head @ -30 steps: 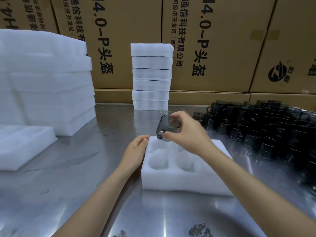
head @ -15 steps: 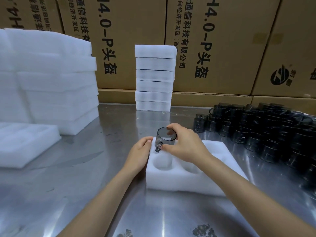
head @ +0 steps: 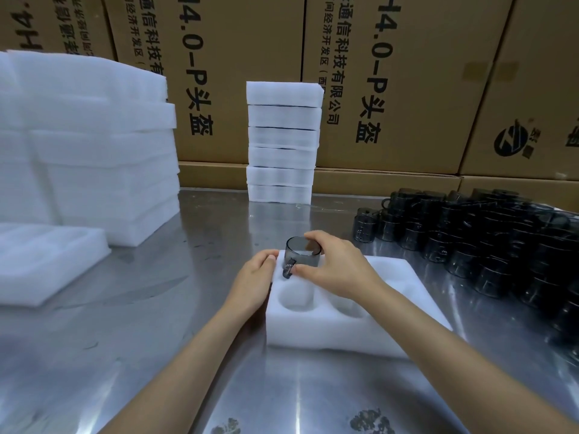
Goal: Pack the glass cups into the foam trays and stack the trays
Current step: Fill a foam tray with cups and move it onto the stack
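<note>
Your right hand [head: 336,267] has brought the glass cup [head: 302,256] down into the foam tray [head: 404,296] hole at 11 o'clock, grip still grasping it, while your open left hand [head: 255,278] steadies the tray.

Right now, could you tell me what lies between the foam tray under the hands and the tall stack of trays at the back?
Only bare steel table, per the head view.

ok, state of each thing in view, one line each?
glass cup: upright, going into far-left pocket
foam tray: flat, near pockets empty
right hand: grips the cup
left hand: rests on tray edge
loose cups: unpacked, clustered
tray stack: six high
</note>
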Available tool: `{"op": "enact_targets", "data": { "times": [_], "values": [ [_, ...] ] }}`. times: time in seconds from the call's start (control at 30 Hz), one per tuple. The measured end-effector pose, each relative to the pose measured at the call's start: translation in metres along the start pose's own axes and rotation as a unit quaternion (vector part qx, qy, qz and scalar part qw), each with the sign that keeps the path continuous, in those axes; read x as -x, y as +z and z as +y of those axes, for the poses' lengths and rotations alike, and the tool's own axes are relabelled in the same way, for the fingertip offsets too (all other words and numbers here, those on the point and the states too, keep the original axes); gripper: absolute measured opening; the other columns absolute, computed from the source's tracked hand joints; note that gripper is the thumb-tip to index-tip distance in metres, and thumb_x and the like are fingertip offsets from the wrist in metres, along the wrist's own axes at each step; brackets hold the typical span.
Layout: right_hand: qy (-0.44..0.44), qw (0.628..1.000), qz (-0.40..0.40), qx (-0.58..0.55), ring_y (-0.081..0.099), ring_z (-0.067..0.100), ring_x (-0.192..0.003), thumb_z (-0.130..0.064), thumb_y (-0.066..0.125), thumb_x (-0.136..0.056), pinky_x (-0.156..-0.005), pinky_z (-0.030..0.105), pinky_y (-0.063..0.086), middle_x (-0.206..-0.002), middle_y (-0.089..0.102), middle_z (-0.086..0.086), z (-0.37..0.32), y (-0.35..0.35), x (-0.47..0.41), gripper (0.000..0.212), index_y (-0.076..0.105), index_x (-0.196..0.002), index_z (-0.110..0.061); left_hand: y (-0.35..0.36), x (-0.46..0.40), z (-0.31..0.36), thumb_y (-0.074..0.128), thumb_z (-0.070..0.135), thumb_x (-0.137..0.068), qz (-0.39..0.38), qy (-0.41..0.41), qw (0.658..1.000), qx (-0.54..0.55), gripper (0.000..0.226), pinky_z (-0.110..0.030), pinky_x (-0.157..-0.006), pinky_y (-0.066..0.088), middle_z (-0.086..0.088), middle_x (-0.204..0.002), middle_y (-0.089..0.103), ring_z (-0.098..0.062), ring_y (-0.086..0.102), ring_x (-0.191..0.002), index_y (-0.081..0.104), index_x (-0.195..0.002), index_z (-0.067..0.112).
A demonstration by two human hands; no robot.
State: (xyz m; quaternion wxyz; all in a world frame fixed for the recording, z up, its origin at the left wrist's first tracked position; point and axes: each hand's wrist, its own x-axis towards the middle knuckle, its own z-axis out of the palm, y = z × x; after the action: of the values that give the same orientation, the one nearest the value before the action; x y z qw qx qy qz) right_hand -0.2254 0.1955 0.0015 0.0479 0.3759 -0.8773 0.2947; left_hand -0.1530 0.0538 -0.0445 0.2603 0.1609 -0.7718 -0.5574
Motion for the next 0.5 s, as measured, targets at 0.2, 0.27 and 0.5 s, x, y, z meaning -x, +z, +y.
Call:
{"op": "enact_targets", "data": {
  "times": [0.2,0.27,0.5],
  "values": [
    [-0.011,0.997,-0.05,-0.058,0.027,0.009,-0.14,-0.036,0.053,-0.086,-0.109,0.028,0.028,-0.152,0.031,-0.013,0.005,-0.009,0.005,0.069,0.026,-0.149,-0.029,-0.002,-0.002,-0.003,0.036,0.022,-0.101,0.001,0.011,1.0,0.013,0.026,-0.033,-0.092,0.047,0.004,-0.113,0.064,-0.013,0.06,-0.1,0.061,-0.103,0.029],
    [-0.033,0.997,-0.042,-0.055,0.019,0.002,-0.142,-0.031,0.047,-0.087,-0.113,0.026,0.022,-0.153,0.023,-0.02,0.006,-0.014,0.009,0.067,0.023,-0.15,-0.032,-0.004,-0.003,-0.001,0.036,0.024,-0.102,0.01,0.025,0.999,0.024,0.027,-0.031,-0.096,0.045,0.005,-0.12,0.062,-0.013,0.058,-0.106,0.059,-0.116,0.024],
    [-0.093,0.989,-0.102,0.042,0.003,-0.004,-0.142,-0.02,0.037,-0.094,-0.117,0.023,0.004,-0.157,0.006,-0.018,0.012,-0.013,0.022,0.064,0.012,-0.152,-0.029,-0.013,0.009,0.01,0.033,0.036,-0.09,-0.033,0.18,0.982,-0.05,0.042,-0.009,-0.103,0.029,0.02,-0.131,0.054,0.009,0.043,-0.124,0.057,-0.124,0.033]
  ]
}}
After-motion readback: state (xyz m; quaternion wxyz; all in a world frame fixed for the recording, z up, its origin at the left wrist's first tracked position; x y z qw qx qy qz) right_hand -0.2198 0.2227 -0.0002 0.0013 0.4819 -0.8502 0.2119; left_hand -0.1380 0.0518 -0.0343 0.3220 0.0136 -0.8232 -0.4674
